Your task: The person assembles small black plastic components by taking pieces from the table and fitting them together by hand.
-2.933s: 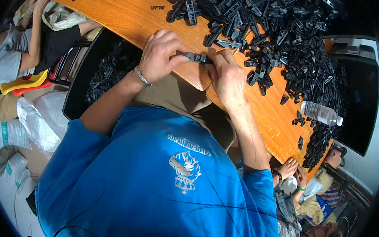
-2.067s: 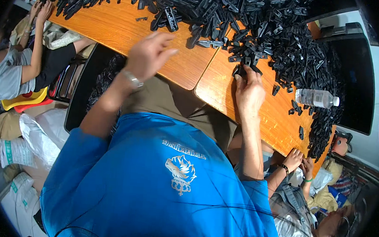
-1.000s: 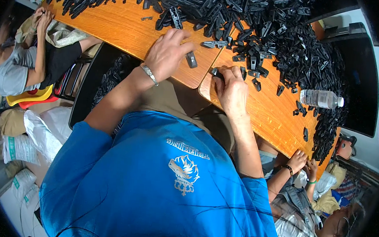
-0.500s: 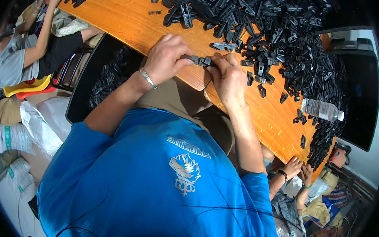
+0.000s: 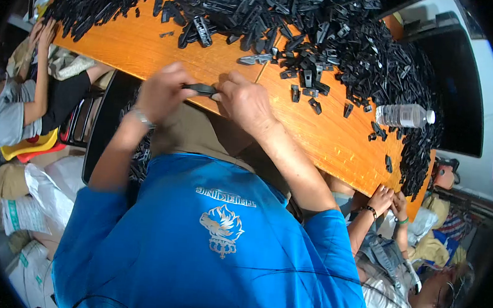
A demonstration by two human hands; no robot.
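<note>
A small, narrow black plastic part (image 5: 202, 88) is held level between my two hands, just over the front edge of the wooden table (image 5: 207, 61). My left hand (image 5: 162, 95), slightly blurred and with a metal bracelet at the wrist, pinches its left end. At the other end, the fingers of my right hand (image 5: 243, 100) close on the part. Fingers cover both ends, so its full shape is hidden. A grey-black clip-like piece (image 5: 255, 59) lies on the table beyond my right hand, and a longer black piece (image 5: 202, 31) rests farther left.
A large heap of black plastic parts (image 5: 322, 17) covers the table's far side. A clear bottle (image 5: 404, 115) lies on its side at right. A dark bin (image 5: 103, 122) stands left of my lap. Other people's hands (image 5: 44, 31) and hands (image 5: 387, 201) work at both sides.
Both hands have moved left with the black part, toward my lap. The part now shows a smooth, narrow side. The view has shifted, so the table items appear farther left.
</note>
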